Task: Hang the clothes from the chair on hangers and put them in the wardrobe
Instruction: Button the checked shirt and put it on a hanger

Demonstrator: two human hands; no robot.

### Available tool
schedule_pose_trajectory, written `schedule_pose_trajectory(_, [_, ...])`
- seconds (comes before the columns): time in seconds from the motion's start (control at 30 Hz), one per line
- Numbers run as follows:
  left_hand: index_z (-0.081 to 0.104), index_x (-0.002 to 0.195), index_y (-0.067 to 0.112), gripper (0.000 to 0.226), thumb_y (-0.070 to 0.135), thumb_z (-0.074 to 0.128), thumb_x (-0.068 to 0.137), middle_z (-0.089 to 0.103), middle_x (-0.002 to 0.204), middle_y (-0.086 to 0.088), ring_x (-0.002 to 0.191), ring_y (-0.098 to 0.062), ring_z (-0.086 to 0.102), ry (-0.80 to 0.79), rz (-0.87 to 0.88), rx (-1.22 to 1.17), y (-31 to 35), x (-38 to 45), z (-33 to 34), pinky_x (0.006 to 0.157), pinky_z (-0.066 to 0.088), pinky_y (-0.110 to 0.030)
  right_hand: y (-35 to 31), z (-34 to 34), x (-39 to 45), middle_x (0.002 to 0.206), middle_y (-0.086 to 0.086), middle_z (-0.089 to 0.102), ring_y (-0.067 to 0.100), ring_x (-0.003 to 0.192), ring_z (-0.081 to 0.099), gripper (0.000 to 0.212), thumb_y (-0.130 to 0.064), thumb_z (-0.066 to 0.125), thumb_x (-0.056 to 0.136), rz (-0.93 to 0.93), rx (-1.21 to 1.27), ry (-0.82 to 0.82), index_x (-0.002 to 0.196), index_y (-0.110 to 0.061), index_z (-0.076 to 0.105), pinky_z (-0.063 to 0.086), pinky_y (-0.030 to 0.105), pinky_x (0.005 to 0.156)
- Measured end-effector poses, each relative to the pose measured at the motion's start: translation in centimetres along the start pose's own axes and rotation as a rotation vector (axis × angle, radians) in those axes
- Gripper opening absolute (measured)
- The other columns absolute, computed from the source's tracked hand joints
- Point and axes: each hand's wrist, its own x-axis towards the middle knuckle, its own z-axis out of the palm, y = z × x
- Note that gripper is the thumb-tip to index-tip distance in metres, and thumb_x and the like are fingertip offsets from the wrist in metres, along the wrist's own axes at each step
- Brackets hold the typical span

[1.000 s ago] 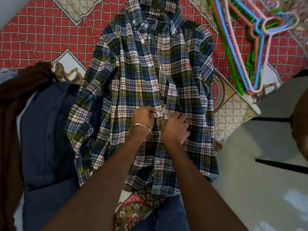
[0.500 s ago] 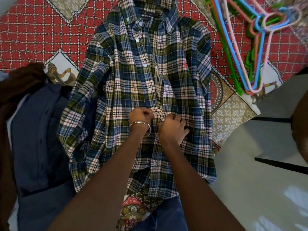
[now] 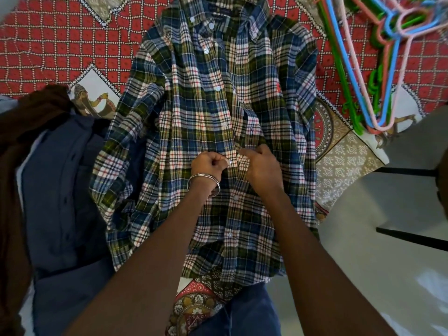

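Note:
A plaid shirt (image 3: 254, 98) in green, blue, white and red lies spread front-up on a red patterned bedspread (image 3: 48, 44), collar at the top. My left hand (image 3: 208, 166), with a silver bangle on the wrist, pinches the button placket at mid-shirt beside a white button. My right hand (image 3: 263, 169) grips the opposite placket edge right next to it. The two hands nearly touch at the shirt's centre line. A bundle of plastic hangers (image 3: 378, 69), green, blue and pink, lies on the bed at the upper right.
A dark blue garment (image 3: 60, 190) and a brown one (image 3: 14, 146) lie at the left, partly under the plaid sleeve. The bed's corner ends at the right, above a pale floor (image 3: 375, 275). Black chair legs (image 3: 412, 236) show at the right edge.
Both hands stay on the placket at mid-shirt and have shifted only slightly; the fingers have worked the fabric edges closer around the button. The view has tilted a little.

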Motion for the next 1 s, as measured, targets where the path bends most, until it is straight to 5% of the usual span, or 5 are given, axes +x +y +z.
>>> schedule_pose_trajectory(0.1, [0.071, 0.081, 0.002, 0.008, 0.01, 0.07, 0.084, 0.07, 0.087, -0.006, 0.083, -0.023, 0.066, -0.008, -0.01, -0.01, 0.2, 0.0, -0.1, 0.084, 0.056, -0.04, 1.3, 0.2, -0.4, 0.11, 0.016, 0.056, 0.034, 0.085, 0.059, 0.035, 0.01, 0.048, 0.084, -0.08, 0.208, 0.16, 0.111, -0.006, 0.064, 0.045, 0.033, 0.065])
schedule_pose_trajectory(0.2, [0.07, 0.077, 0.005, 0.007, 0.009, 0.071, 0.083, 0.067, 0.08, -0.003, 0.083, -0.021, 0.065, -0.011, -0.006, -0.062, 0.3, -0.3, -0.3, 0.084, 0.056, -0.042, 1.5, 0.0, -1.1, 0.089, 0.01, 0.066, 0.026, 0.078, 0.063, 0.011, -0.013, 0.058, 0.093, 0.053, 0.526, 0.276, 0.098, -0.006, 0.065, 0.053, 0.035, 0.067])
schedule_pose_trajectory(0.27, [0.066, 0.069, 0.012, 0.015, 0.008, 0.07, 0.083, 0.066, 0.079, -0.003, 0.087, -0.024, 0.066, -0.013, 0.005, -0.098, 0.3, -0.4, -0.3, 0.083, 0.056, -0.044, 1.2, -0.1, -1.4, 0.083, 0.004, 0.066, 0.019, 0.075, 0.064, 0.014, -0.024, 0.069, 0.088, 0.196, 0.717, 0.294, 0.092, -0.011, 0.063, 0.056, 0.035, 0.067])
schedule_pose_trajectory(0.47, [0.063, 0.067, 0.006, 0.017, 0.004, 0.069, 0.083, 0.06, 0.071, -0.005, 0.077, -0.031, 0.063, -0.043, 0.115, -0.075, 0.6, -1.0, 0.3, 0.081, 0.054, -0.05, 0.5, -0.1, -2.0, 0.089, 0.001, 0.066, 0.019, 0.089, 0.067, 0.034, -0.002, 0.073, 0.081, 0.372, 1.169, 0.239, 0.106, -0.018, 0.058, 0.059, 0.035, 0.077])
schedule_pose_trajectory(1.0, [0.07, 0.078, 0.003, 0.012, 0.012, 0.069, 0.085, 0.064, 0.069, -0.007, 0.064, -0.02, 0.058, -0.117, 0.092, 0.067, 3.0, -1.5, -0.3, 0.071, 0.054, -0.033, -0.7, 0.4, -2.1, 0.093, 0.001, 0.072, 0.009, 0.091, 0.07, 0.051, 0.003, 0.068, 0.085, 0.337, 1.163, 0.28, 0.13, -0.013, 0.05, 0.058, 0.038, 0.085])
